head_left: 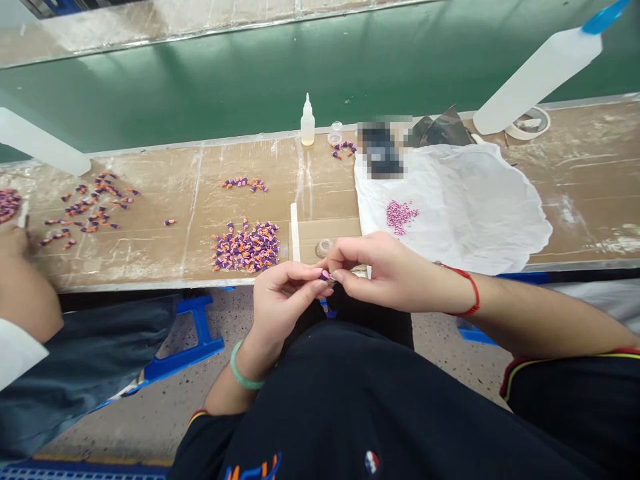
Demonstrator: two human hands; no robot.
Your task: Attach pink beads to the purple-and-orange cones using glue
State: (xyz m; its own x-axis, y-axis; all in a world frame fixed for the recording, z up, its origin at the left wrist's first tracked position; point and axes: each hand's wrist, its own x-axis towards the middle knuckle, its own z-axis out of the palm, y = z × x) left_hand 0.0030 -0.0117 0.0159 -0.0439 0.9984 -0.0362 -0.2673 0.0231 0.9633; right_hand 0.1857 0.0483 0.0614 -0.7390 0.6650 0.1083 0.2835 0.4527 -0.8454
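My left hand, with a green bangle on its wrist, and my right hand, with a red string on its wrist, meet above the bench's front edge. Their fingertips pinch a small purple piece, mostly hidden by the fingers. Just beyond my hands lies a heap of purple-and-orange pieces on the brown cardboard bench cover. A small glass jar stands close to my right fingers, beside a pale flat stick. Pink beads lie on a white cloth.
At the left, a co-worker's hand works beside scattered purple-and-orange pieces. A small dropper bottle stands at the back, near a large plastic bottle with a blue cap. A green surface runs behind the bench.
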